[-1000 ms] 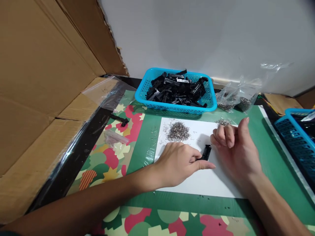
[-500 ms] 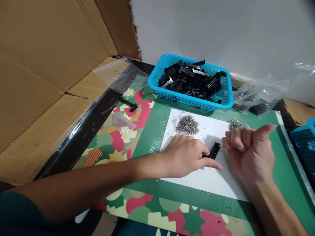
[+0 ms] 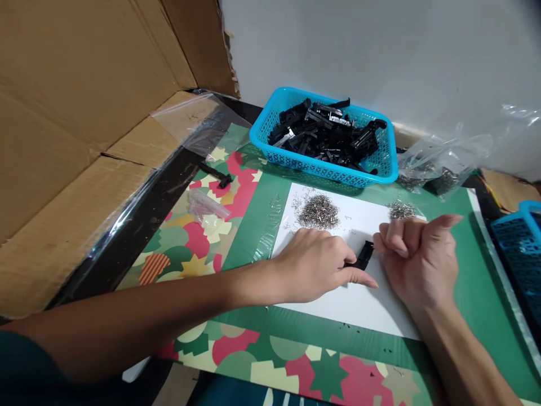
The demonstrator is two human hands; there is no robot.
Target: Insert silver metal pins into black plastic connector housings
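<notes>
My left hand (image 3: 308,262) is palm down over the white sheet (image 3: 325,296), its fingers curled and its thumb stretched to the right. A narrow black plastic part (image 3: 362,257) sticks out between its thumb and forefinger; the rest is hidden under the hand. My right hand (image 3: 418,259) is beside the part's far end, fingers curled into the palm and thumb pointing out to the right. Nothing shows in its fingers. Behind my left hand lies a heap of small metal pieces (image 3: 319,212), with a smaller metal heap (image 3: 400,211) beyond my right hand.
A blue basket (image 3: 323,172) full of black plastic parts stands at the back. Clear bags (image 3: 448,163) with metal pieces lie to its right. At left are another black part (image 3: 216,175), a small plastic bag (image 3: 207,208) and cardboard (image 3: 84,73). A second blue basket (image 3: 513,237) is at right.
The whole view has shifted slightly. My right hand is a little closer to the black plastic part. Both hands keep the same pose.
</notes>
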